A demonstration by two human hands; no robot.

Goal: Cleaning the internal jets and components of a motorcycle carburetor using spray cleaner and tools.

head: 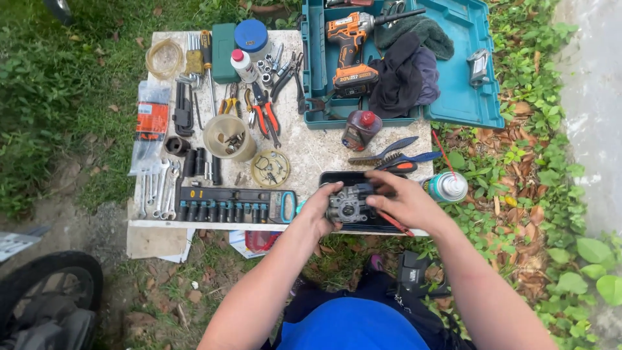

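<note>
Both hands grip a small grey metal carburettor (348,204) over a black plastic tray (337,177) at the table's near edge: left hand (319,209) cupping its left side, right hand (403,201) clasped over the right.

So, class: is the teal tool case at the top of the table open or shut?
Open. The teal tool case has its lid laid flat, showing the orange cordless drill and dark cloths inside.

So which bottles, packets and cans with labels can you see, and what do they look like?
Spray can: right table edge, silver, green band, lying down.
Small bottle: below teal case, dark, red cap.
White bottle: top middle, red cap.
Plastic packet: left edge, clear, orange card.
Round tub: top, blue lid.
</note>
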